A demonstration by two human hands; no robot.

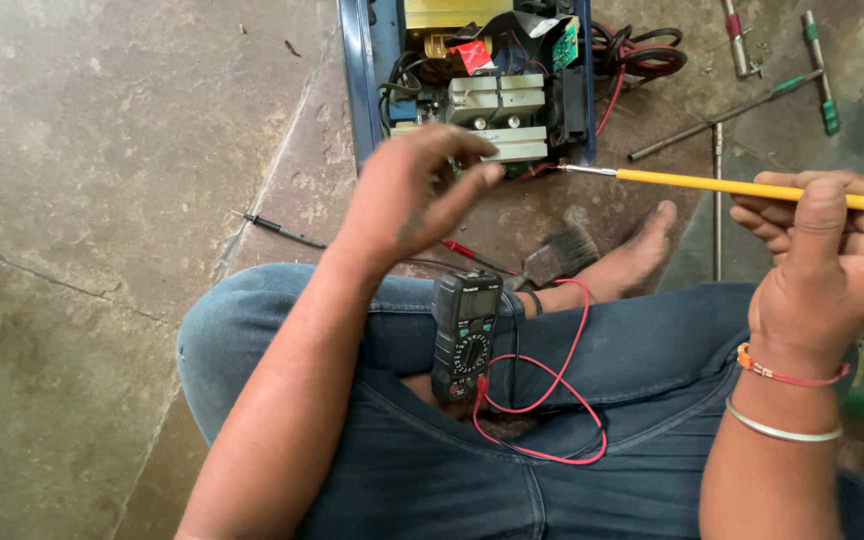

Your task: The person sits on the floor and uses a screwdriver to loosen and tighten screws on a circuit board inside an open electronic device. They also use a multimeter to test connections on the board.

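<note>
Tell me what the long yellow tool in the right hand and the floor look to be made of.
Yellow tool: the shaft looks like glossy plastic, smooth and evenly coloured, with a bright metal tip, probably steel. The right hand grips it. Floor: seemingly stone or concrete slabs, matt, grey, stained, with visible joints.

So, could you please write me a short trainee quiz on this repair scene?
1. True or false: the multimeter rests on the person's lap.
2. What does the right hand hold? A) yellow-handled screwdriver B) paintbrush C) red probe
3. Which thing does the screwdriver's tip meet?

Key:
1. True
2. A
3. The open blue-cased unit; the left hand hovers empty before it.
</note>
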